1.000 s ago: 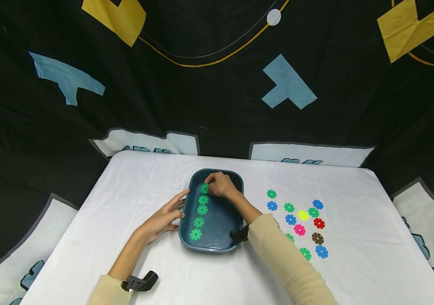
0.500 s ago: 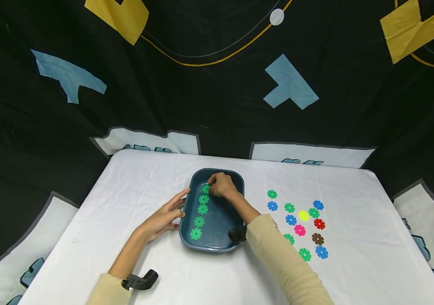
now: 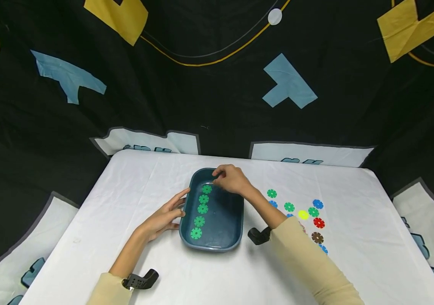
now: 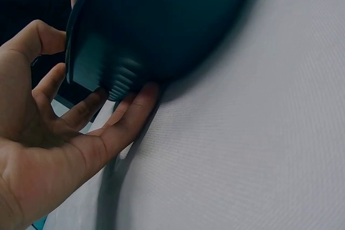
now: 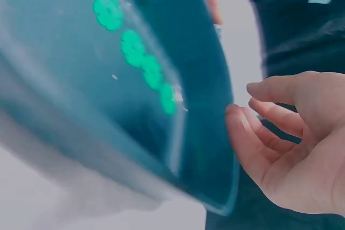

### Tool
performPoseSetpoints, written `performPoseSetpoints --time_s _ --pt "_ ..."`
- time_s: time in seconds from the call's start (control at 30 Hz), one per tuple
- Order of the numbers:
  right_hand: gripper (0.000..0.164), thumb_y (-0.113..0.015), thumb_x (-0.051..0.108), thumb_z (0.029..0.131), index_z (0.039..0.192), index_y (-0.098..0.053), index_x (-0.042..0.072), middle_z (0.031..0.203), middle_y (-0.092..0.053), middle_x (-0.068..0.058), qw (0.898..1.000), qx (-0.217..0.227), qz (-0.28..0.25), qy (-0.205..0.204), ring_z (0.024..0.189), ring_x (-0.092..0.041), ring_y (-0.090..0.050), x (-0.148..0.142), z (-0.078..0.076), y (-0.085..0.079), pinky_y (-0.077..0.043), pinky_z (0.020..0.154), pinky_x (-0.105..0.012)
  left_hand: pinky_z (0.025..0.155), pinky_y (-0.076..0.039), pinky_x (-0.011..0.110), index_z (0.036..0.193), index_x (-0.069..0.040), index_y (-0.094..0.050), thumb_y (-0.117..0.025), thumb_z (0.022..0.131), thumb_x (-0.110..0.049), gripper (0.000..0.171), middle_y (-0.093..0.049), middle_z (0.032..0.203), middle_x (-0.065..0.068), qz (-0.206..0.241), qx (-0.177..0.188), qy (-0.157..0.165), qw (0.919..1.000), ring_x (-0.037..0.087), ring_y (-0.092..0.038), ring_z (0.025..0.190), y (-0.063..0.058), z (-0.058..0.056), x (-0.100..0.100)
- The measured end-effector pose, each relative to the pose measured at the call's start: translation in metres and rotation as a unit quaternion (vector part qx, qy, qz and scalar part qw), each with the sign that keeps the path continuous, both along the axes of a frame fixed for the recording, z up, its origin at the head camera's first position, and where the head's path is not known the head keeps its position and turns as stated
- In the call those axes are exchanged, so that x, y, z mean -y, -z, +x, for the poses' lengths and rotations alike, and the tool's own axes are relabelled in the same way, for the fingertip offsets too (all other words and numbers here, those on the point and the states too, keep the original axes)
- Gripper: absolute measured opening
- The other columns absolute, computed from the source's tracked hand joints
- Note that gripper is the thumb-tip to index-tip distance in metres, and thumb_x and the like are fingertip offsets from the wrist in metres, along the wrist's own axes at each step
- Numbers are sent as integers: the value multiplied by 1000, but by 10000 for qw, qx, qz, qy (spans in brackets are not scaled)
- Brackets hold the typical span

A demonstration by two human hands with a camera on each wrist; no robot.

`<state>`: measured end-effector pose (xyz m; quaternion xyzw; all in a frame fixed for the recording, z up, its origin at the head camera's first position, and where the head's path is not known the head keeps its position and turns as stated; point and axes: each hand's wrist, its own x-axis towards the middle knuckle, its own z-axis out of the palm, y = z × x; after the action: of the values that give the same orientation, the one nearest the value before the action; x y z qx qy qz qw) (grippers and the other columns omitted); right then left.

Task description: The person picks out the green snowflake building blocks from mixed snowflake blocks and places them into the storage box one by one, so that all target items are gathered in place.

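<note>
A dark blue-green plastic tray (image 3: pixel 222 224) stands on the white cloth in the head view. Several green notched interlocking discs (image 3: pixel 203 209) lie inside it in a column along its left side. My left hand (image 3: pixel 163 218) rests its fairly straight fingers against the tray's left wall; the left wrist view has the fingertips on the ridged outer side, near the rim. Over the tray's far right corner is my right hand (image 3: pixel 232 180), fingers loosely bent. In the right wrist view, nothing shows between the thumb and fingers of that hand (image 5: pixel 291 138), close beside the tray rim.
Right of the tray, loose discs lie scattered on the white table (image 3: pixel 362 237): green (image 3: pixel 272 193), blue (image 3: pixel 318 204), yellow (image 3: pixel 303 214), red (image 3: pixel 319 223) and brown (image 3: pixel 317 237). My right sleeve (image 3: pixel 308 258) covers some of them. A black curtain (image 3: pixel 217 110) hangs behind.
My right hand has let go of the farthest green disc and moved up and right, toward the tray's far right corner. The left hand stays at the tray's side.
</note>
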<state>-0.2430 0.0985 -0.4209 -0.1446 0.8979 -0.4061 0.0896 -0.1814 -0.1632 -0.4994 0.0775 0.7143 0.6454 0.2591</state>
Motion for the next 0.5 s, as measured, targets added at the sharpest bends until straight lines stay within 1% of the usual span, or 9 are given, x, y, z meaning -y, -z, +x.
performPoseSetpoints --time_s 0.13,0.23,0.37,0.5 --pt "25 -67 10 92 114 -71 0 87 -67 -5 9993 -353 78 42 72 -18 -61 -28 8 -11 -48 64 -32 82 -49 47 159 -34 -26 -52 93 -8 76 -18 162 15 -63 -27 -54 10000 40 -40 132 0 0 1" --pt "24 -67 11 92 114 -71 2 92 -68 -7 9988 -421 136 195 79 -21 -63 -52 14 -10 -49 67 -34 82 -49 47 159 -34 -26 -52 92 -7 76 -18 162 15 -87 -32 -79 9999 41 -39 133 -1 1 0" --pt "22 -67 10 93 114 -71 2 93 -67 -7 9977 -378 327 449 86 -24 -66 -85 19 2 -51 69 -36 81 -49 47 158 -35 -26 -52 92 -7 76 -18 162 15 -90 -28 -82 9999 42 -37 135 -1 1 0" --pt "22 -66 6 93 113 -69 0 90 -64 -8 9954 -224 603 711 83 -24 -63 -117 22 22 -50 70 -35 82 -49 48 159 -35 -26 -52 93 -8 76 -17 163 15 -63 -30 -59 10000 42 -35 137 -1 1 0"
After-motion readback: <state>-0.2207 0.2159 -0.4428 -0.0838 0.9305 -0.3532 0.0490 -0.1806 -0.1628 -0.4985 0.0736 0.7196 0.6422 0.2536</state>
